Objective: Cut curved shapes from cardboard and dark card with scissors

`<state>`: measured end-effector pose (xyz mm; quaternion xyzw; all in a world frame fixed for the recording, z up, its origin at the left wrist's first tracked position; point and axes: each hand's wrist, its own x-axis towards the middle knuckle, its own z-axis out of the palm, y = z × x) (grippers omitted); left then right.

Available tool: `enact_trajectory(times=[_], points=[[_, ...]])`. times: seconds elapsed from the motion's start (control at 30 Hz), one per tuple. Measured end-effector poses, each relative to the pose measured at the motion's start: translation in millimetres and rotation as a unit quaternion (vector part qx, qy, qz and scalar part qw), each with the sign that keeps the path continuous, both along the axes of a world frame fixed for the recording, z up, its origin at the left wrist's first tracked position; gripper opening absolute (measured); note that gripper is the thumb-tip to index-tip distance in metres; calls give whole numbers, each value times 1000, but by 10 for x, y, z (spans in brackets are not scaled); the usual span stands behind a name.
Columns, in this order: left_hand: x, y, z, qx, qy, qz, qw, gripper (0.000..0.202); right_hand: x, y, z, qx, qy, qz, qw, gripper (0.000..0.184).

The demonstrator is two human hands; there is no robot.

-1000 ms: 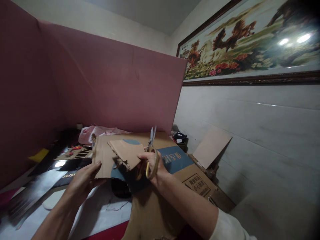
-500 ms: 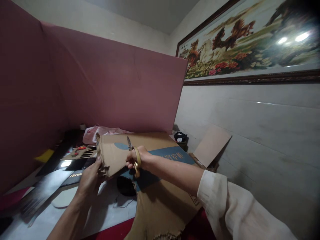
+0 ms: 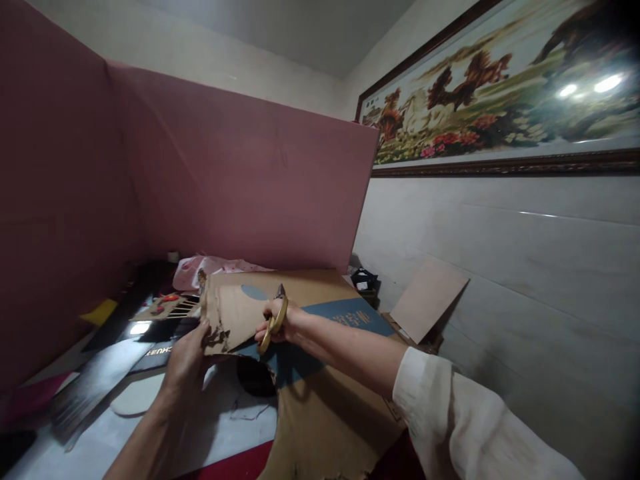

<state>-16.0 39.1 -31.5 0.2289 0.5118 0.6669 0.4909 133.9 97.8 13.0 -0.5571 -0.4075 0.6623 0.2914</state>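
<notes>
A large brown sheet of cardboard (image 3: 330, 413) with a blue printed band lies over the table, its left side ragged and cut in a curve. My left hand (image 3: 187, 360) grips the torn left edge of the cardboard, fingers partly hidden behind it. In my right hand (image 3: 283, 320) is a pair of scissors (image 3: 280, 310) with gold-coloured handles, held above the cardboard near the blue band. The dark blades point away from me and are partly hidden by the hand. Whether they touch the cardboard I cannot tell.
Pink panels (image 3: 240, 167) stand behind and to the left. A pink cloth (image 3: 215, 270) lies behind the cardboard. At left are a shiny dark sheet (image 3: 95, 387), a white oval piece (image 3: 137, 395) and a yellow piece (image 3: 101, 312). A flat board (image 3: 430, 300) leans on the right wall.
The scissors have turned in my right hand, their blades now foreshortened and tilted right. The whole view has shifted slightly. My left hand keeps its hold on the cardboard edge.
</notes>
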Motion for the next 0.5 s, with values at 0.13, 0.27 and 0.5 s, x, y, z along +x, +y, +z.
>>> enact_trajectory(times=[0.13,0.27,0.5], points=[[5,-18,12,14,-12,15,1000,9,-7,58,-2,-40,-10,15,999,29],[-6,-42,31,34,-12,-18,999,13,-5,74,2,-50,-10,20,999,29],[-20,-44,5,20,9,-60,998,4,-1,29,-2,-29,-7,10,1000,27]])
